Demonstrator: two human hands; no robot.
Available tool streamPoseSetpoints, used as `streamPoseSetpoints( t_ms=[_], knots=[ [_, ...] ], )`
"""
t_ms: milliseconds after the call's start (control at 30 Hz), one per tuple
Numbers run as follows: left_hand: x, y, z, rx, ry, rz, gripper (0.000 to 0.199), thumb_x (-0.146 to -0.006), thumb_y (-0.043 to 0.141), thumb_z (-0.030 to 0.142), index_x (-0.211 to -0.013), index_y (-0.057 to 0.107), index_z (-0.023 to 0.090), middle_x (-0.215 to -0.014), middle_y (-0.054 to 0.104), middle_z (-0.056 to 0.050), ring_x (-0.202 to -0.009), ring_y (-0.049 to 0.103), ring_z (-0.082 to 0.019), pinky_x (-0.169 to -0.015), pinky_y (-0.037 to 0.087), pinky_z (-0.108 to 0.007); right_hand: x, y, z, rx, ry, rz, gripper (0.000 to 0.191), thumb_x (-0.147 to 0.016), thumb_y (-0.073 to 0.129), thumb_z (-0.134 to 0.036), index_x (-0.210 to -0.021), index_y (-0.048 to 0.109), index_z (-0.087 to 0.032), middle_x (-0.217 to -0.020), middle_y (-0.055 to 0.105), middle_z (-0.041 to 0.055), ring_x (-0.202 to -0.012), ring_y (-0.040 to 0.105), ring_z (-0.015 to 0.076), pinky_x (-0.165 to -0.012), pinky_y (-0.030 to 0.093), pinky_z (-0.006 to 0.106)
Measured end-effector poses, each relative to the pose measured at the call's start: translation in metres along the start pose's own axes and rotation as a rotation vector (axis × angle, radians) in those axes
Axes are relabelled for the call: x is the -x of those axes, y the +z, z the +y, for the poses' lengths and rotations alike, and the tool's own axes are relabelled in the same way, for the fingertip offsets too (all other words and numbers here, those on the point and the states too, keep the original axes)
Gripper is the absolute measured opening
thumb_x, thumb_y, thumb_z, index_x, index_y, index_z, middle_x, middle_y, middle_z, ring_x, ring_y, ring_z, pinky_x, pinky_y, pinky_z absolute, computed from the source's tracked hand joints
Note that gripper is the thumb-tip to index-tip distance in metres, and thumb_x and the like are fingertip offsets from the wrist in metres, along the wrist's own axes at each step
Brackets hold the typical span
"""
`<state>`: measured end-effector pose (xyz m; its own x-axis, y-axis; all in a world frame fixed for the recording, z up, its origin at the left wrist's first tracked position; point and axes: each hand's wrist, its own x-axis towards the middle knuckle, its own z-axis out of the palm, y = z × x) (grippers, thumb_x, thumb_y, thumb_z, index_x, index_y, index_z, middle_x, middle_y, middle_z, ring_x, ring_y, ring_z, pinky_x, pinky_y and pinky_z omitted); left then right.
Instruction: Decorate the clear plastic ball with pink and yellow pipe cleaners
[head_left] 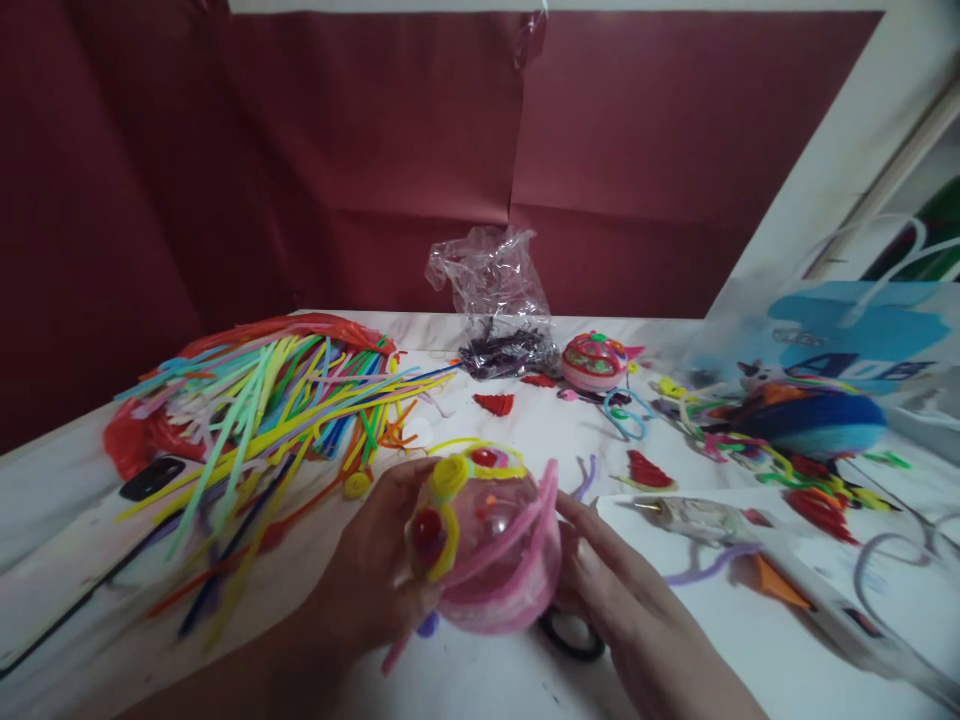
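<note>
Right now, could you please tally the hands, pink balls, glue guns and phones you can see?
Hands: 2, left hand and right hand
Pink balls: 2, held ball and far ball
Glue guns: 1, the white glue gun
Phones: 1, the pale phone
Total: 6

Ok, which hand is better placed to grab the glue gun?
Probably the right hand: the glue gun lies to its right, while the left hand holds the opposite side of the ball.
</note>
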<state>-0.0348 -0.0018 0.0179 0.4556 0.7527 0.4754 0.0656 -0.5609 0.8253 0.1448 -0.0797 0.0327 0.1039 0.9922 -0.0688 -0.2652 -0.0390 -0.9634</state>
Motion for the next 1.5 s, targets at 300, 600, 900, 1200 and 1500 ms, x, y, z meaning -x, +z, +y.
streamPoseSetpoints(
  t_ms=[300,600,900,1200,1500],
  knots=[
    [0.017,0.01,-0.001,0.199,0.006,-0.191,0.069,-0.074,0.058,0.008,-0.129,0.03,0.038,-0.137,0.045,-0.003,-0.128,0.046,-0.027,-0.101,0.047,-0.043,-0.001,0.002,0.0,-0.136,-0.044,0.03,0.045,-0.072,0.071,-0.043,-0.114,0.061,-0.028,-0.122,0.065,0.0072,-0.108,0.061,0.0277,-0.093,0.048,0.042],
    [-0.001,0.008,0.03,0.206,-0.351,-0.247,0.057,-0.069,0.069,0.021,-0.117,0.039,0.028,-0.121,0.057,-0.003,-0.122,0.049,-0.027,-0.093,0.047,-0.04,0.001,-0.002,0.015,0.394,-0.14,0.276,0.073,-0.06,0.075,-0.051,-0.123,0.053,-0.023,-0.119,0.065,0.0091,-0.106,0.061,0.0301,-0.093,0.049,0.045],
    [-0.023,0.014,0.062,-0.338,-0.385,-0.297,0.026,-0.064,0.064,0.02,-0.085,0.048,0.021,-0.083,0.058,0.002,-0.074,0.055,-0.017,-0.066,0.043,-0.03,0.007,-0.001,0.035,0.763,-0.431,0.258,0.061,-0.074,0.061,-0.054,-0.128,0.047,-0.028,-0.13,0.057,0.0076,-0.114,0.055,0.0303,-0.087,0.052,0.047],
    [-0.012,0.015,0.052,-0.548,0.056,-0.204,0.015,-0.072,0.052,0.012,-0.081,0.045,0.021,-0.1,0.057,-0.005,-0.094,0.059,-0.021,-0.077,0.049,-0.032,0.001,-0.009,0.024,0.881,-0.43,0.108,0.06,-0.075,0.063,-0.05,-0.128,0.047,-0.026,-0.128,0.056,0.0112,-0.114,0.054,0.0314,-0.094,0.047,0.051],
    [-0.007,0.015,0.045,-0.521,0.17,-0.177,0.016,-0.075,0.05,0.006,-0.082,0.048,0.02,-0.098,0.058,-0.004,-0.096,0.058,-0.018,-0.079,0.049,-0.028,0.003,-0.004,0.004,0.731,-0.248,0.055,0.055,-0.078,0.057,-0.054,-0.126,0.052,-0.027,-0.129,0.059,0.0062,-0.119,0.052,0.0288,-0.093,0.047,0.041]
  ],
)
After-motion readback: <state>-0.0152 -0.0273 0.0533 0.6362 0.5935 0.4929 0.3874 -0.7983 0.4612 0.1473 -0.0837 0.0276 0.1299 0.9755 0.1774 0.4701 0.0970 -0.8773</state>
